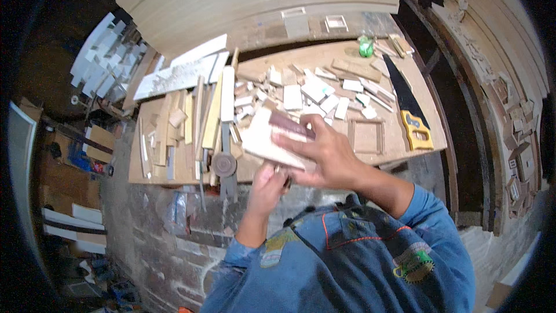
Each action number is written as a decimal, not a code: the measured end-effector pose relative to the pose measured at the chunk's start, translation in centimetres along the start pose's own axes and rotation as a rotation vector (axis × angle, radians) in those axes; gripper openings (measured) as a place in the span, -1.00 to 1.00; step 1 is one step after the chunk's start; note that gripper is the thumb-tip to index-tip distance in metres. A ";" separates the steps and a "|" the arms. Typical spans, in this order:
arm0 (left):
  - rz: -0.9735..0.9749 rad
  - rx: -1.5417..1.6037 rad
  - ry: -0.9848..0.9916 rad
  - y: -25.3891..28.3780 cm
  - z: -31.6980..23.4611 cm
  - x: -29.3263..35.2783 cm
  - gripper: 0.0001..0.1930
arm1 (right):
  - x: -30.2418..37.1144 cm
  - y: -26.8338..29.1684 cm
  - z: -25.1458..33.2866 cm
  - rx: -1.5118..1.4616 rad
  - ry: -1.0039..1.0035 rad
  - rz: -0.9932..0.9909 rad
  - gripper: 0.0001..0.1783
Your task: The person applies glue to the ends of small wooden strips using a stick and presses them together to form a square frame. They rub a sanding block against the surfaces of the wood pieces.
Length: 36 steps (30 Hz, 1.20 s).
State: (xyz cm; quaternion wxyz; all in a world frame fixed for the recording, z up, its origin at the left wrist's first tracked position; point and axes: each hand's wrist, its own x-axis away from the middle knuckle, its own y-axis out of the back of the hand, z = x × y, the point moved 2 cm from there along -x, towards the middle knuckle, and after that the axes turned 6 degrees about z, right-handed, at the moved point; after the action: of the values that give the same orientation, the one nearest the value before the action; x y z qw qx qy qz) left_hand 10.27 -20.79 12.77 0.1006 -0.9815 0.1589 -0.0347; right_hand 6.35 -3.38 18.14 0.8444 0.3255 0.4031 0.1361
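Over the front of the workbench, a pale wooden block is held up and tilted, its edges slightly blurred. My left hand is closed around its lower end, with the fingertips partly hidden. Across the block's upper face lies a dark reddish-brown strip that looks like sandpaper. My right hand grips this strip against the wood, its fingers bent over the strip and the block.
Many wood offcuts cover the workbench. A yellow-handled handsaw lies at the right, beside a small wooden frame. Long strips lie at left, and a green container stands at the back.
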 end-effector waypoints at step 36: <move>0.169 0.039 0.003 -7.6 7.9 0.8 -0.85 | 17.5 -5.2 -2.9 -2.307 -0.779 -0.233 -0.46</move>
State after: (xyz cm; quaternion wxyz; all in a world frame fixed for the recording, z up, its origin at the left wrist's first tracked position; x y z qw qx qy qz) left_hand 14.19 -12.48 6.64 0.1221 -0.9624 0.2408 -0.0309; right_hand 15.08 2.62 3.02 0.7092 -0.6333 -0.2068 0.2307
